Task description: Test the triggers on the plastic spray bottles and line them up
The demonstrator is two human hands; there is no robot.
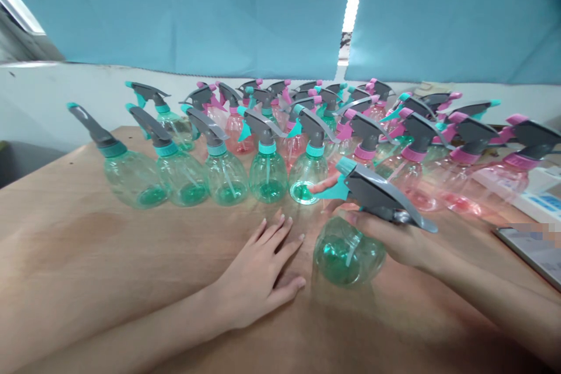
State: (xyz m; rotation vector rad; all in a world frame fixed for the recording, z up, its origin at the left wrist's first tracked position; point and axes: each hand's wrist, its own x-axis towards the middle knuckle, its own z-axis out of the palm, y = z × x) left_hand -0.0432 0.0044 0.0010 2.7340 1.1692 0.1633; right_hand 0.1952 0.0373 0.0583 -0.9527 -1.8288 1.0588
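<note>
My right hand [385,234] is wrapped around the neck of a clear green spray bottle [346,254] with a grey head and teal nozzle. Its index finger lies along the teal trigger [335,189], and the bottle tilts over the table. Flat on the wood, with fingers stretched out, rests my left hand [258,272], just left of that bottle and not holding anything. Beyond both hands runs a front row of spray bottles, including a green one [268,178] with a teal collar and a pink one [405,178] with a pink collar.
More green and pink spray bottles crowd behind the front row. At the right edge a phone [532,251] lies on the wooden table [87,245], near a white and blue box [537,196]. A blue curtain [197,11] hangs behind the table above a white wall [56,90].
</note>
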